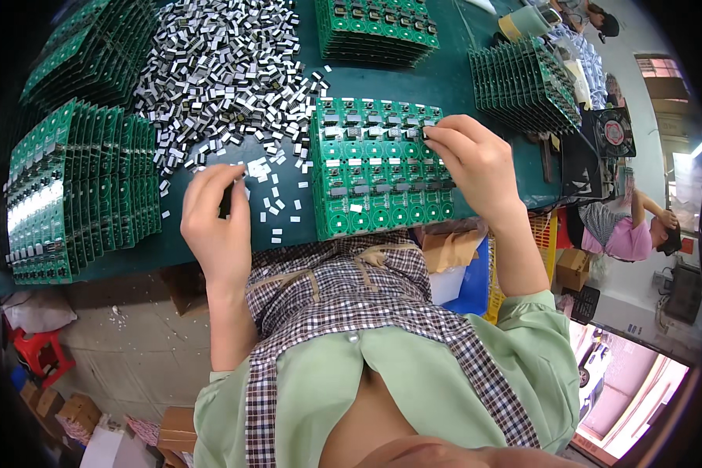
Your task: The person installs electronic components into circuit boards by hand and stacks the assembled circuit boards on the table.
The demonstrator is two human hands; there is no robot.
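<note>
Head view: right hand [476, 160] presses circuit panel [382, 168] beside loose parts [218, 70].

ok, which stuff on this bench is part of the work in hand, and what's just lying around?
In use:
green circuit board panel, under the right hand
loose small silver parts, at the left hand
big pile of silver parts

Lying about:
racked boards, left
stacked boards, far right
small fan
tape roll

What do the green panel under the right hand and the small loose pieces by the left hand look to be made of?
Green panel: apparently rigid circuit-board laminate, glossy green coating with pale round pads. Small loose pieces: likely metal or metal-capped parts, judging by bright silvery glints with dark sides; too small to confirm.
</note>
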